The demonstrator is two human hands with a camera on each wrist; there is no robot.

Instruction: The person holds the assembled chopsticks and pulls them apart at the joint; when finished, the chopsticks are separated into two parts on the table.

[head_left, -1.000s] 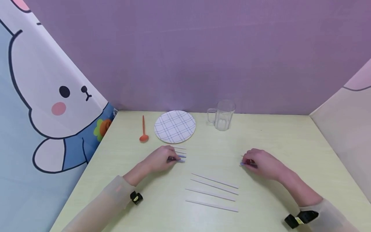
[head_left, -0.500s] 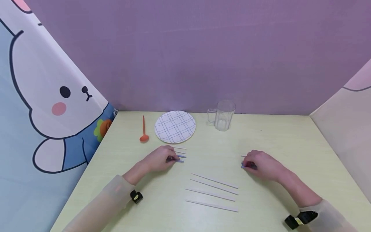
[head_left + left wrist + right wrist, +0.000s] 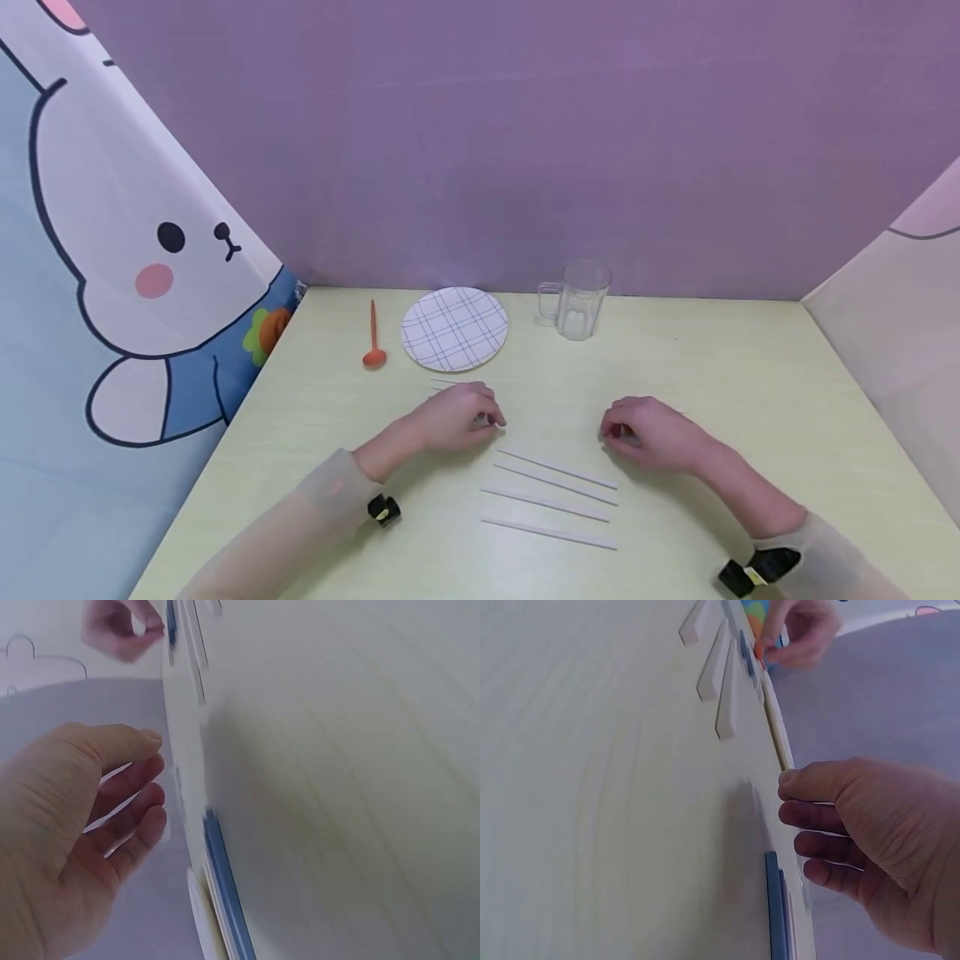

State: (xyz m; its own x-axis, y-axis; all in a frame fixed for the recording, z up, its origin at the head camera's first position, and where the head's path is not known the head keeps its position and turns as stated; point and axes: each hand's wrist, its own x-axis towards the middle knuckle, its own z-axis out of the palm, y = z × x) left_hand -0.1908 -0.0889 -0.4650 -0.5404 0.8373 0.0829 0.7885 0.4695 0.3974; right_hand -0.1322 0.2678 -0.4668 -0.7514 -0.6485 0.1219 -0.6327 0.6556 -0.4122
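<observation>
My left hand (image 3: pixel 459 417) hovers just above the table with loosely curved fingers, holding nothing. Blue chopsticks (image 3: pixel 229 892) lie beside it in the left wrist view, and paler ones partly show behind it. My right hand (image 3: pixel 649 433) is likewise bare, fingers relaxed above the table. More blue chopsticks (image 3: pixel 776 911) lie below it in the right wrist view, mostly hidden by the hand in the head view. Between the hands and nearer me, several pale chopsticks (image 3: pixel 549 534) lie slanted in a spaced row.
Behind the left hand is a white plate (image 3: pixel 454 329) with blue crossing lines. An orange spoon (image 3: pixel 373 354) lies left of it, and a clear mug (image 3: pixel 582 300) stands to its right. A purple backdrop (image 3: pixel 525 150) rises behind the table (image 3: pixel 735 358).
Both hands have let go of the blue chopsticks and moved inward. The left went right, the right went left and slightly nearer me. The pale chopsticks stay put.
</observation>
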